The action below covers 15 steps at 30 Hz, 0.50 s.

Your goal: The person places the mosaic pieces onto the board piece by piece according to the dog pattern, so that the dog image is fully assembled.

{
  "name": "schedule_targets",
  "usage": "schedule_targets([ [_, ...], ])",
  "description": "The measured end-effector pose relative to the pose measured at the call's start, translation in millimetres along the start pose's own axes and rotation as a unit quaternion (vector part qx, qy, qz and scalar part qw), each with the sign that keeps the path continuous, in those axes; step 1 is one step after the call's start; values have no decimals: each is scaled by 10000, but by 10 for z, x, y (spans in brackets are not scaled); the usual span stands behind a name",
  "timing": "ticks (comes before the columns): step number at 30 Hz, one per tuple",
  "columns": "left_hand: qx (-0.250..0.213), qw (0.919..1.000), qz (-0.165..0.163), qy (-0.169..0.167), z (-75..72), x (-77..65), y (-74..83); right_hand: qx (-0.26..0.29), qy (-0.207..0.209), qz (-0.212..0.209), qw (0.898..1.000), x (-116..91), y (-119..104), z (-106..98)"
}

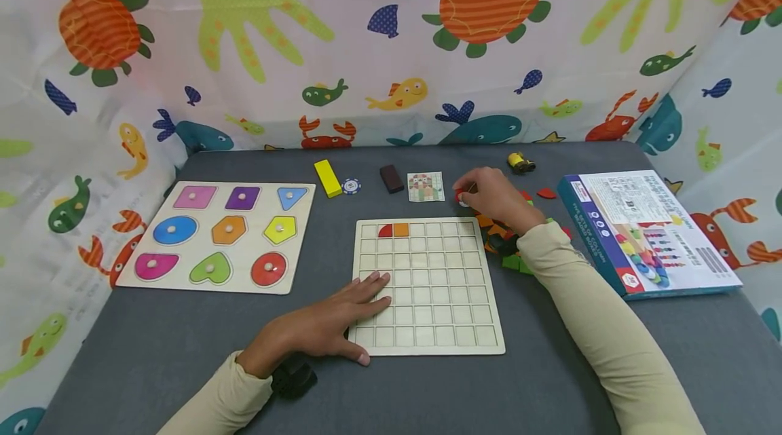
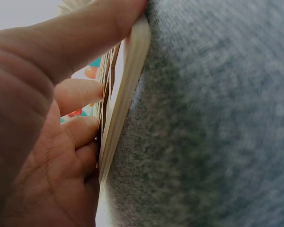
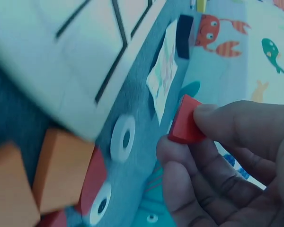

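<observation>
Head view: right hand (image 1: 496, 196) is pinching a small red block (image 3: 184, 123) between its fingers near the far edge of the table (image 1: 427, 398). Left hand (image 1: 330, 319), fingers outspread, is resting on a pale wooden grid board (image 1: 423, 296), lying farther from that edge. Picking-out seems in hand; next move is probably calling for aligning the block over the board.

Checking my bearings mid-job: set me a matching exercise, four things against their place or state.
Things:
1. Right hand
2. Long yellow block
3. Left hand
4. Printed box

Place or state:
A. Lying flat, right of the grid board
B. Touching the grid board
C. Pinching a red piece
D. Beside the blue-and-white chip

Pairs: 1-C; 2-D; 3-B; 4-A
</observation>
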<state>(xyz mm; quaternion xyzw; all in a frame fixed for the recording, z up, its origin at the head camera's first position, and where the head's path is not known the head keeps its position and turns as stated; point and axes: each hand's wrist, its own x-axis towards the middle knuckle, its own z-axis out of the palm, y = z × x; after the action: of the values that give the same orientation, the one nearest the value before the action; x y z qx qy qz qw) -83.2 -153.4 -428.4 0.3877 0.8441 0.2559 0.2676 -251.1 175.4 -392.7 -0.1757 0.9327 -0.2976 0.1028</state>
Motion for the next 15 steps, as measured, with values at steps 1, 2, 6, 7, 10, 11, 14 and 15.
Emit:
schedule_targets([
  [1,4,10000,3,-6,0,3,-1,7,-22,-24,10000,4,-16,16],
  [2,4,10000,4,-14,0,6,-2,37,-45,-57,10000,6,-33,32],
  [6,32,10000,6,-32,-2,16,-6,181,-83,-237,9995,15,-106,113],
  [7,35,10000,8,-35,-3,18,-7,237,-90,-254,9994,14,-134,137],
  [10,39,10000,10,-26,-5,18,-11,468,-79,-226,9986,5,-232,204],
  [11,36,10000,10,-28,-4,17,-13,545,-92,-205,9983,1,-268,223],
  [14,34,10000,18,-39,2,14,-17,703,-158,-206,9972,2,-362,273],
  [15,35,10000,31,-45,4,13,-17,742,-199,-221,9968,5,-386,291],
])
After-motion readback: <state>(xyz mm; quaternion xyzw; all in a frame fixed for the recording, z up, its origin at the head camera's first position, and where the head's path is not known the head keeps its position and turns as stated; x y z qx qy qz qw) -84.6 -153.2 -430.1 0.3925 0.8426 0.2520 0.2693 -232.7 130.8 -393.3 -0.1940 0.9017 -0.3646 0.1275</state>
